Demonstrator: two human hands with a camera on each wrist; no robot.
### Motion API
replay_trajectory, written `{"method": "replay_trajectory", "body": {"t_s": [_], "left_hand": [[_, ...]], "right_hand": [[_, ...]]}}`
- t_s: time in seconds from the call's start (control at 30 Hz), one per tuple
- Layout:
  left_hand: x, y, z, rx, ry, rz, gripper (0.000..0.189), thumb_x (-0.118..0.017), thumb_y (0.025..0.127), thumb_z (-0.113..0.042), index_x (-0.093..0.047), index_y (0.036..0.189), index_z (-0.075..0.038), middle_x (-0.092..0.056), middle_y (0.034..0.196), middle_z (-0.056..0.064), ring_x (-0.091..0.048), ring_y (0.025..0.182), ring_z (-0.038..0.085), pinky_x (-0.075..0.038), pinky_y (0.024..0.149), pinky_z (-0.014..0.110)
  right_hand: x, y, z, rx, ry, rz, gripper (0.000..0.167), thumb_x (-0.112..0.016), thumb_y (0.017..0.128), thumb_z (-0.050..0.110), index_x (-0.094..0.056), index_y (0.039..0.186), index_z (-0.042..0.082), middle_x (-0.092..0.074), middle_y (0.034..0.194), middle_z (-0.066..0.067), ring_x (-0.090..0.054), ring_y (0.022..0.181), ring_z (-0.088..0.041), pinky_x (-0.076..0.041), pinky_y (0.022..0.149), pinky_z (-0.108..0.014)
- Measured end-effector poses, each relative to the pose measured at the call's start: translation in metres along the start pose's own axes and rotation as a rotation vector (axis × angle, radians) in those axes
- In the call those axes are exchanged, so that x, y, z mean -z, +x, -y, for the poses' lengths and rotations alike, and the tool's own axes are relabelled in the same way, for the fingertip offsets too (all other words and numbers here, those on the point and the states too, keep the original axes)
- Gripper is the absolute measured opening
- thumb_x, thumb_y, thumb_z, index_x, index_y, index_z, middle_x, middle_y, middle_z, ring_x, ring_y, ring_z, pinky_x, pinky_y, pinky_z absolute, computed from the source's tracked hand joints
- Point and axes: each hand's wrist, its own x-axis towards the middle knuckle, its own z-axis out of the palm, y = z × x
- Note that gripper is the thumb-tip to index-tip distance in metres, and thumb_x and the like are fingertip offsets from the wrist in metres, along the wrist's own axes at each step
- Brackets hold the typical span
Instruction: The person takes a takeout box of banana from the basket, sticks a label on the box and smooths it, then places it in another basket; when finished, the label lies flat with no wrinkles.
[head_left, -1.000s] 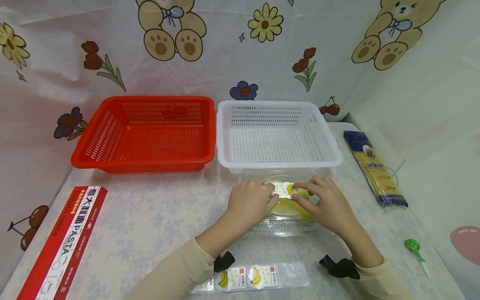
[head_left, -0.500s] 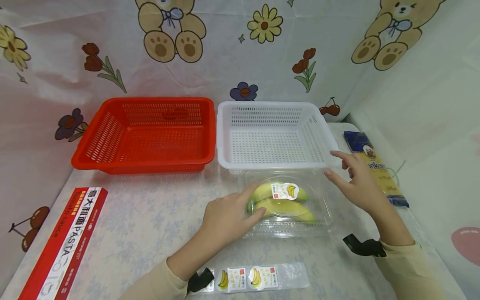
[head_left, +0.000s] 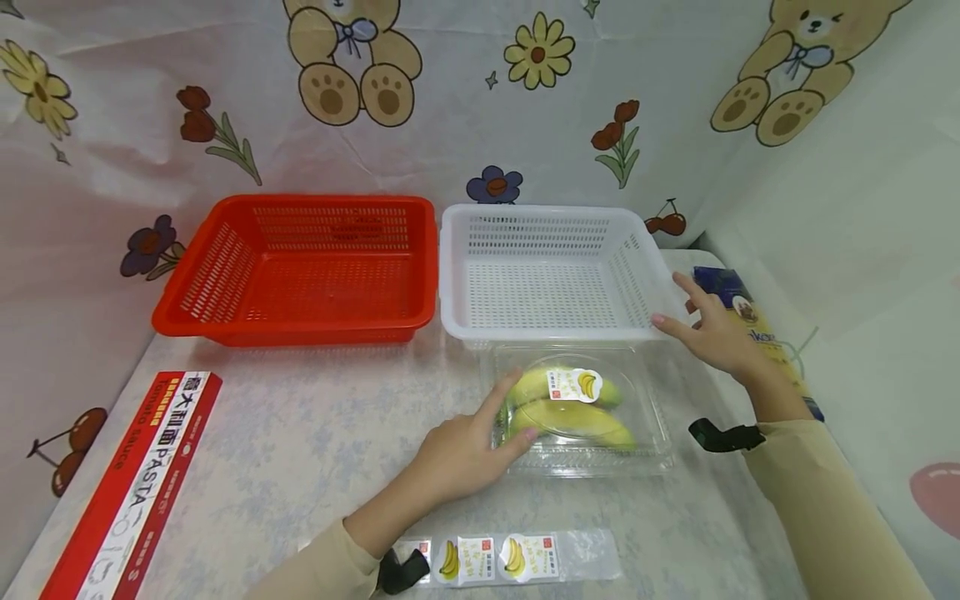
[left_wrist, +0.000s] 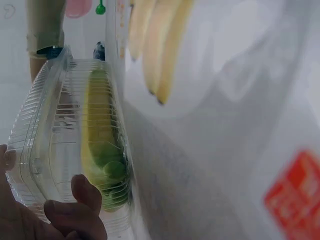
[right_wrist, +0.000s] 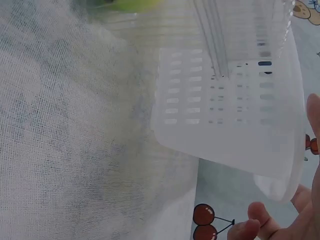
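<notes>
A clear plastic clamshell box (head_left: 652, 442) lies on the table with two yellow-green bananas (head_left: 577, 421) inside. On its lid sits a white banana-print sticker (head_left: 574, 386). My left hand (head_left: 465, 450) rests at the box's left side, index finger and thumb extended over the lid edge. In the left wrist view, the box's ribbed side (left_wrist: 70, 110) stands beside the fingers. At the right front corner of the white basket (head_left: 555, 332), my right hand (head_left: 716, 337) has its thumb and index finger spread by the rim. The right wrist view has fingertips (right_wrist: 257, 212) close to the basket's corner.
A red basket (head_left: 300, 339) stands left of the white one. The red pasta box (head_left: 135, 483) lies at the left and a blue-yellow pasta packet (head_left: 759, 321) at the right, partly behind my hand. A strip of banana stickers (head_left: 495, 558) lies in front.
Both hands have left the sticker on the lid. My left hand has drawn back to the box's left side; my right hand has moved right and up to the white basket's corner.
</notes>
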Motion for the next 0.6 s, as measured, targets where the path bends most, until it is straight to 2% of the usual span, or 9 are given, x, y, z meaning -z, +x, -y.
{"method": "replay_trajectory", "body": {"t_s": [0.07, 0.13, 0.2, 0.3, 0.37, 0.43, 0.53, 0.6], "left_hand": [[0.0, 0.0, 0.001, 0.005, -0.069, 0.026, 0.073, -0.045, 0.091, -0.073, 0.001, 0.147, -0.064, -0.059, 0.063, 0.005, -0.056, 0.056, 0.018, -0.043, 0.047, 0.036], [0.0, 0.0, 0.002, 0.006, -0.126, 0.043, 0.073, -0.048, 0.092, -0.071, -0.001, 0.146, -0.065, -0.058, 0.061, 0.006, -0.057, 0.054, 0.019, -0.044, 0.047, 0.036], [0.001, 0.0, 0.004, 0.003, -0.16, 0.048, 0.073, -0.05, 0.091, -0.07, -0.002, 0.146, -0.065, -0.06, 0.063, 0.007, -0.057, 0.055, 0.019, -0.045, 0.047, 0.037], [0.001, 0.0, 0.007, -0.006, -0.183, 0.045, 0.073, -0.051, 0.09, -0.07, -0.005, 0.146, -0.065, -0.064, 0.071, 0.008, -0.061, 0.063, 0.02, -0.047, 0.053, 0.038], [0.0, 0.0, 0.009, -0.016, -0.186, 0.036, 0.073, -0.052, 0.09, -0.07, -0.006, 0.147, -0.064, -0.071, 0.09, 0.014, -0.066, 0.075, 0.024, -0.05, 0.06, 0.042], [0.001, -0.001, 0.01, -0.026, -0.193, 0.033, 0.074, -0.053, 0.09, -0.069, -0.008, 0.148, -0.062, -0.071, 0.11, 0.019, -0.069, 0.09, 0.029, -0.053, 0.069, 0.048], [0.002, -0.003, 0.013, -0.043, -0.207, 0.035, 0.075, -0.055, 0.091, -0.066, -0.01, 0.151, -0.058, -0.066, 0.126, 0.022, -0.069, 0.096, 0.03, -0.054, 0.075, 0.052], [0.003, -0.004, 0.014, -0.048, -0.215, 0.041, 0.076, -0.055, 0.09, -0.066, -0.012, 0.151, -0.057, -0.067, 0.123, 0.022, -0.068, 0.091, 0.026, -0.054, 0.074, 0.051]], "right_hand": [[0.0, 0.004, -0.001, -0.015, 0.04, 0.064, 0.092, -0.056, 0.097, 0.051, 0.006, 0.16, 0.027, -0.014, 0.156, -0.031, -0.039, 0.124, -0.05, -0.05, 0.083, -0.057], [0.0, 0.006, -0.001, -0.025, 0.076, 0.102, 0.094, -0.058, 0.097, 0.05, 0.011, 0.159, 0.031, -0.001, 0.164, -0.024, -0.026, 0.139, -0.053, -0.039, 0.097, -0.071], [-0.001, 0.009, -0.003, -0.028, 0.106, 0.124, 0.097, -0.06, 0.096, 0.048, 0.014, 0.158, 0.034, 0.009, 0.167, -0.015, -0.014, 0.147, -0.053, -0.026, 0.102, -0.078], [-0.001, 0.011, -0.004, -0.031, 0.126, 0.131, 0.099, -0.063, 0.095, 0.046, 0.015, 0.157, 0.037, 0.013, 0.167, -0.008, -0.007, 0.149, -0.052, -0.019, 0.104, -0.08], [-0.002, 0.011, -0.005, -0.031, 0.131, 0.135, 0.101, -0.064, 0.095, 0.044, 0.017, 0.156, 0.038, 0.016, 0.167, -0.006, -0.002, 0.15, -0.051, -0.016, 0.104, -0.081], [-0.002, 0.012, -0.005, -0.028, 0.134, 0.136, 0.103, -0.065, 0.094, 0.043, 0.018, 0.155, 0.038, 0.018, 0.166, -0.003, 0.004, 0.15, -0.05, -0.012, 0.105, -0.081], [-0.003, 0.014, -0.004, -0.036, 0.125, 0.137, 0.106, -0.066, 0.093, 0.044, 0.019, 0.154, 0.037, 0.021, 0.165, -0.001, 0.009, 0.15, -0.049, -0.009, 0.105, -0.081], [-0.004, 0.015, -0.004, -0.041, 0.117, 0.135, 0.107, -0.067, 0.092, 0.046, 0.02, 0.154, 0.036, 0.021, 0.165, -0.002, 0.009, 0.15, -0.049, -0.008, 0.106, -0.08]]}}
